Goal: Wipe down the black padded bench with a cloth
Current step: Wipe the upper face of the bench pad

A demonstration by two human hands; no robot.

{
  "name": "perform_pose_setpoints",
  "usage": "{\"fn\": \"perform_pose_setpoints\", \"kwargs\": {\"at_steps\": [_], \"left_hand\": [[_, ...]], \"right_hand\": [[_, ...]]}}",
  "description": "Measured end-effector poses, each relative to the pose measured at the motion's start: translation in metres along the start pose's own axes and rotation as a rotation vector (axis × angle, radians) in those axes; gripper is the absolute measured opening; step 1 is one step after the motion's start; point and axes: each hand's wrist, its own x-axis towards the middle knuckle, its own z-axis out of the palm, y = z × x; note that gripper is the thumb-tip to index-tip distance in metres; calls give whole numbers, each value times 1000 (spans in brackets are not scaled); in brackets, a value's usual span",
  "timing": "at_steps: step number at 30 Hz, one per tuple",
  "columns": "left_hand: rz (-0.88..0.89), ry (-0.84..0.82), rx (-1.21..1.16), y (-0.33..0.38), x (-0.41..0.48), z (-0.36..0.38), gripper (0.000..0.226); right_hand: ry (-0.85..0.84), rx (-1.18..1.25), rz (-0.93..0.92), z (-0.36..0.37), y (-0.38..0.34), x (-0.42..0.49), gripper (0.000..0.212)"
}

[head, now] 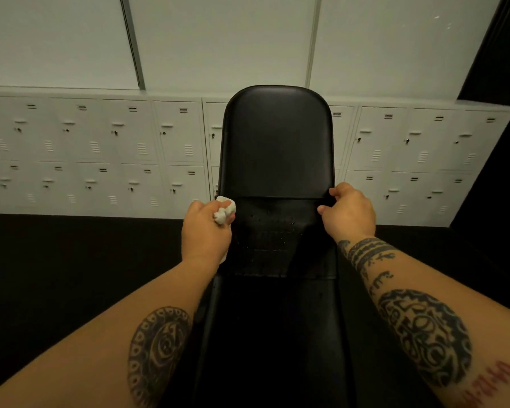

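The black padded bench (277,142) runs away from me down the middle of the head view, its back pad raised and rounded at the far end. A stitched, perforated section lies between my hands. My left hand (205,231) is at the bench's left edge, shut on a crumpled white cloth (226,210) that pokes out above the fingers. My right hand (349,212) grips the bench's right edge, thumb and fingers curled over the pad where the two sections meet. Both tattooed forearms reach in from the bottom.
A row of white lockers (100,154) in two tiers stands behind the bench, beneath a pale panelled wall (218,39). Dark floor (71,275) lies on both sides of the bench. A black wall or pillar (495,157) rises at the right.
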Motion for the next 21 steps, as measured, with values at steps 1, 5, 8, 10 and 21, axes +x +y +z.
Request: {"fn": "perform_pose_setpoints", "kwargs": {"at_steps": [1,5,8,10,21], "left_hand": [[12,0,5,0,-2,-1,14],[43,46,-2,13,15,3,8],[24,92,-10,22,29,9,9],[-31,130,-42,22,31,11,11],[-235,-103,92,36,13,-33,18]], "right_hand": [[0,4,-4,1,1,-1,44],[6,-1,0,4,2,1,42],[0,2,-3,2,2,4,41],[-5,-1,-6,1,3,4,41],[-88,-65,-41,-12,-25,-32,48]]}}
